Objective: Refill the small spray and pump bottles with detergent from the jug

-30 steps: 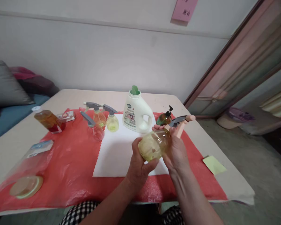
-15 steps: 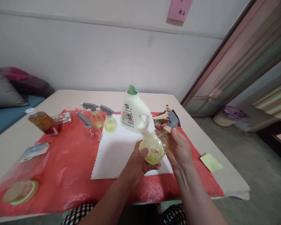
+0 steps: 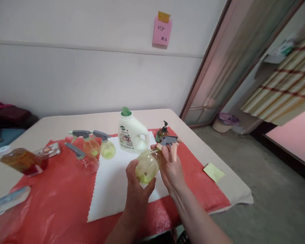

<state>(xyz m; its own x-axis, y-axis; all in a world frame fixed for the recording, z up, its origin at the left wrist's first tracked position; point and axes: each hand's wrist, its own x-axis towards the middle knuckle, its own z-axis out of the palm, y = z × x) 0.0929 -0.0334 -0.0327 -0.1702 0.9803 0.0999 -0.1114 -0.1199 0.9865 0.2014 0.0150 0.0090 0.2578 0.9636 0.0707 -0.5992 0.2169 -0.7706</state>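
Note:
Both hands hold a yellow see-through spray bottle (image 3: pixel 147 166), tilted above the white cloth (image 3: pixel 112 191). My left hand (image 3: pixel 138 189) grips its round body from below and the left. Around the neck, just under the grey and peach spray head (image 3: pixel 169 140), my right hand (image 3: pixel 171 167) is closed. A little yellowish liquid seems to lie low in the bottle. Behind it stands a white detergent jug (image 3: pixel 132 135) with a green piece in its mouth. A dark pump bottle (image 3: pixel 163 131) is just beyond my right hand.
More spray bottles stand to the left: a yellow one (image 3: pixel 108 149), an orange one (image 3: pixel 92 145) and a pink one (image 3: pixel 87 165). A white-capped bottle of amber liquid (image 3: pixel 22 161) lies tilted on the red sheet (image 3: pixel 58 200). A yellow sticky note (image 3: pixel 214 172) is at the right edge.
The view has swung right and up. The spray bottle has been turned, so its trigger now points down to the right instead of left. The pump bottle has come into clear sight.

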